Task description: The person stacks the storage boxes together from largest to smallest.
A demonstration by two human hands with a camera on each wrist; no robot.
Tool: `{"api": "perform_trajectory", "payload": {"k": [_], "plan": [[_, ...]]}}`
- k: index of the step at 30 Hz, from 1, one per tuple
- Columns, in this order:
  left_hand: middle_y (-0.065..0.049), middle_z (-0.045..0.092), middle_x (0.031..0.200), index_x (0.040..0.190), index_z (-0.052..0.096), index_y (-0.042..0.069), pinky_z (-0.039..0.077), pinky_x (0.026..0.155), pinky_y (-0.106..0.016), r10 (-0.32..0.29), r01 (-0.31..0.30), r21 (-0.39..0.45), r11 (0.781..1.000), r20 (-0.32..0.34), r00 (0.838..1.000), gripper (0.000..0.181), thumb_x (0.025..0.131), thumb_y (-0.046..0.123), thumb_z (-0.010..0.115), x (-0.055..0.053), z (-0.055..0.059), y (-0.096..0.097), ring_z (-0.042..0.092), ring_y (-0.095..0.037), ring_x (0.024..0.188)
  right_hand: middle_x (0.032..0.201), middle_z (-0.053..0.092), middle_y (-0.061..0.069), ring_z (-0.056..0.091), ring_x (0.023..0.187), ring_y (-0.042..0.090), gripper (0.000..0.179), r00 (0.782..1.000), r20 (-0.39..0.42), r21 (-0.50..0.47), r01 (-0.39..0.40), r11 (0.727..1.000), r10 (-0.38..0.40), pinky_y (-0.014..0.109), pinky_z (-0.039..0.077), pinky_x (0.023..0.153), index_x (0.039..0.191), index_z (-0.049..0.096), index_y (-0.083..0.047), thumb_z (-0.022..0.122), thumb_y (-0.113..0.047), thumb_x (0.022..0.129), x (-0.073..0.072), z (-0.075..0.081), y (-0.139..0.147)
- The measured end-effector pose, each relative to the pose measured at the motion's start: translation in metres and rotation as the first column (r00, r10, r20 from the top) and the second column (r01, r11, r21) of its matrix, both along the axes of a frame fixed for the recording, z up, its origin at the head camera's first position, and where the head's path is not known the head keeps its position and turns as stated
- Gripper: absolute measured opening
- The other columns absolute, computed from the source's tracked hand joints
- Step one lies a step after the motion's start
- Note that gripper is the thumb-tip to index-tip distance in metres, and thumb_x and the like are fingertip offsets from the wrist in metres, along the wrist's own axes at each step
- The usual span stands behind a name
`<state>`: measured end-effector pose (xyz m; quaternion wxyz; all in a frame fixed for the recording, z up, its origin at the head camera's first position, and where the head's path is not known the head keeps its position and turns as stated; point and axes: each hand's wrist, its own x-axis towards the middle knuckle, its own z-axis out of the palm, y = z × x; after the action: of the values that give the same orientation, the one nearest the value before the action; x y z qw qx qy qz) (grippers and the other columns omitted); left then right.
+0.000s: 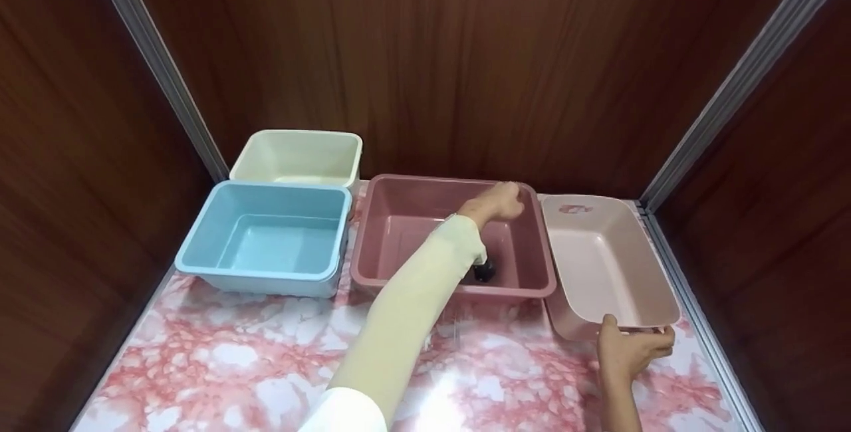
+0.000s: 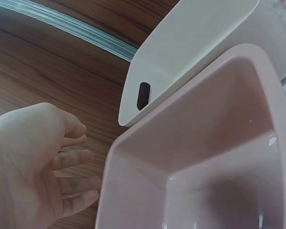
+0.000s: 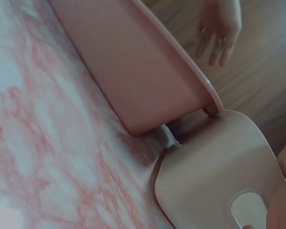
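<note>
My left hand point(image 1: 495, 203) hovers over the far right corner of the mauve plastic basin point(image 1: 372, 232). Its fingers hang loosely bent beside the basin's rim in the left wrist view, holding nothing. To the right stands a pale pink bin point(image 1: 598, 272), close against the basin. At the bin's near end my right hand point(image 1: 628, 352) grips the rim, thumb on top and fingers lower down. In the right wrist view that end wall point(image 3: 205, 176) has a handle hole, and the right hand point(image 3: 281, 205) shows only at the frame's edge.
A light blue basin point(image 1: 266, 279) stands at the left, with a cream basin point(image 1: 299, 133) behind it. Below the left sleeve a small black object point(image 1: 484, 271) shows, partly hidden. Brown wood-grain panels point(image 1: 425, 60) enclose the pink marbled table point(image 1: 266, 352).
</note>
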<state>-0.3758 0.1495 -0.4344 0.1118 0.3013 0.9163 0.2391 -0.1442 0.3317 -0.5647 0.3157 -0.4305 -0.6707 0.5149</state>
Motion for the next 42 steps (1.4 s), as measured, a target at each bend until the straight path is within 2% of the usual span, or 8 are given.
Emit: {"api": "perform_trajectory", "payload": {"k": [7,13,18,22,26,33,38,42], "plan": [[-0.004,0.062,0.125,0.132,0.058,0.008,0.042,0.094,-0.024,-0.005,0.005,0.032,0.999,0.0,1.0,0.039,0.094,0.015,0.049,0.004,-0.009,0.014,0.055,-0.014,0.111,0.143,0.016,0.024,0.036,0.125,0.038,0.089,0.998,-0.043,-0.011,-0.05,0.999,0.049,0.043,0.033,0.105,0.149,0.009,0.002,0.065,-0.005,0.081,0.012,0.004,-0.003],[-0.004,0.058,0.133,0.138,0.054,0.006,0.039,0.098,-0.021,-0.051,0.051,0.016,0.999,-0.013,0.999,0.044,0.095,0.012,0.046,0.013,-0.014,0.035,0.052,-0.013,0.118,0.143,0.014,0.026,0.027,0.129,0.039,0.089,0.999,-0.02,-0.02,-0.031,0.999,0.031,0.043,0.024,0.11,0.15,0.007,0.001,0.063,-0.005,0.081,0.026,0.006,-0.005],[-0.003,0.057,0.134,0.14,0.051,0.008,0.037,0.099,-0.019,-0.079,0.079,0.006,0.997,-0.025,0.997,0.047,0.093,0.012,0.051,0.019,-0.019,0.046,0.051,-0.011,0.119,0.144,0.014,0.028,0.018,0.133,0.038,0.089,1.0,0.017,0.012,-0.011,1.0,0.011,0.041,0.018,0.113,0.15,0.007,0.002,0.063,-0.006,0.081,0.039,0.004,-0.008],[-0.003,0.055,0.137,0.142,0.049,0.007,0.034,0.102,-0.018,-0.083,0.084,0.026,0.996,-0.028,0.996,0.049,0.093,0.013,0.053,0.023,-0.024,0.049,0.048,-0.011,0.125,0.145,0.012,0.028,0.017,0.135,0.037,0.088,0.998,-0.05,-0.015,-0.041,0.999,0.041,0.036,0.013,0.114,0.15,0.004,0.002,0.06,-0.001,0.082,0.044,0.003,-0.013],[-0.004,0.049,0.142,0.144,0.046,0.009,0.031,0.105,-0.018,-0.065,0.065,0.008,0.998,-0.047,0.997,0.051,0.094,0.016,0.052,0.025,-0.027,0.049,0.042,-0.011,0.13,0.147,0.009,0.027,0.017,0.136,0.036,0.089,0.988,-0.13,-0.061,-0.087,0.994,0.078,0.033,0.011,0.114,0.15,-0.001,0.0,0.056,0.004,0.081,0.044,0.003,-0.019],[-0.004,0.044,0.146,0.148,0.041,0.01,0.028,0.107,-0.019,-0.058,0.059,0.008,0.998,-0.07,0.996,0.055,0.095,0.02,0.053,0.03,-0.041,0.052,0.039,-0.012,0.133,0.149,0.007,0.023,0.016,0.137,0.029,0.089,0.971,-0.218,-0.082,-0.121,0.989,0.101,0.026,0.011,0.112,0.15,-0.003,-0.002,0.051,0.008,0.081,0.052,0.0,-0.025],[0.0,0.046,0.146,0.148,0.04,0.011,0.028,0.106,-0.019,-0.059,0.061,0.039,0.997,-0.05,0.997,0.057,0.094,0.021,0.054,0.035,-0.051,0.062,0.041,-0.01,0.131,0.153,0.002,0.019,0.011,0.139,0.019,0.089,0.945,-0.308,-0.129,-0.154,0.98,0.108,0.019,0.011,0.111,0.148,-0.009,-0.003,0.047,0.011,0.08,0.059,-0.002,-0.025],[-0.001,0.045,0.146,0.149,0.039,0.012,0.032,0.105,-0.022,-0.057,0.057,-0.007,0.998,-0.053,0.997,0.059,0.094,0.026,0.056,0.04,-0.058,0.072,0.042,-0.01,0.129,0.153,0.005,0.02,0.015,0.14,0.018,0.084,0.923,-0.377,-0.189,-0.163,0.968,0.082,0.02,0.018,0.111,0.146,-0.007,0.0,0.047,0.012,0.082,0.063,-0.003,-0.027]]}}
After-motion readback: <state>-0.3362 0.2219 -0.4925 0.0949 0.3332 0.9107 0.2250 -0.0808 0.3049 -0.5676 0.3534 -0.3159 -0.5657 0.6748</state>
